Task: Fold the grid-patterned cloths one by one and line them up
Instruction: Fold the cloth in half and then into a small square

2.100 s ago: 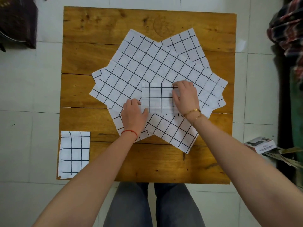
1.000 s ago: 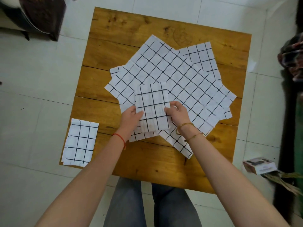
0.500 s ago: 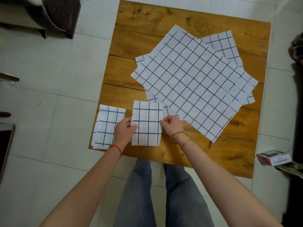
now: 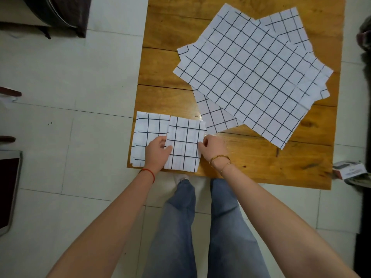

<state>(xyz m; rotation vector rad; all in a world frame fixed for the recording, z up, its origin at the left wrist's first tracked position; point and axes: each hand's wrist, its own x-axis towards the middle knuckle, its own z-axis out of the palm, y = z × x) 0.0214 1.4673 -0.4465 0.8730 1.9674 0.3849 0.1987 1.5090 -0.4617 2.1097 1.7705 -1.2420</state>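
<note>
We note a folded grid-patterned cloth (image 4: 183, 143) at lower centre of the frame on the wooden table (image 4: 261, 161), left hand (image 4: 157, 152) and right hand (image 4: 212, 147) pinching its side edges, its left edge just overlapping a first folded cloth (image 4: 147, 131), unfolded cloths (image 4: 251, 73) stacked upper right.

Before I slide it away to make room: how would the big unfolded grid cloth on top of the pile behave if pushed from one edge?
The large unfolded white grid-patterned cloth lies thin and flat with crease lines, so it would probably buckle rather than slide stiffly. It looks light. It rests on more spread cloths, so pushing may drag those across the wooden table too.
</note>
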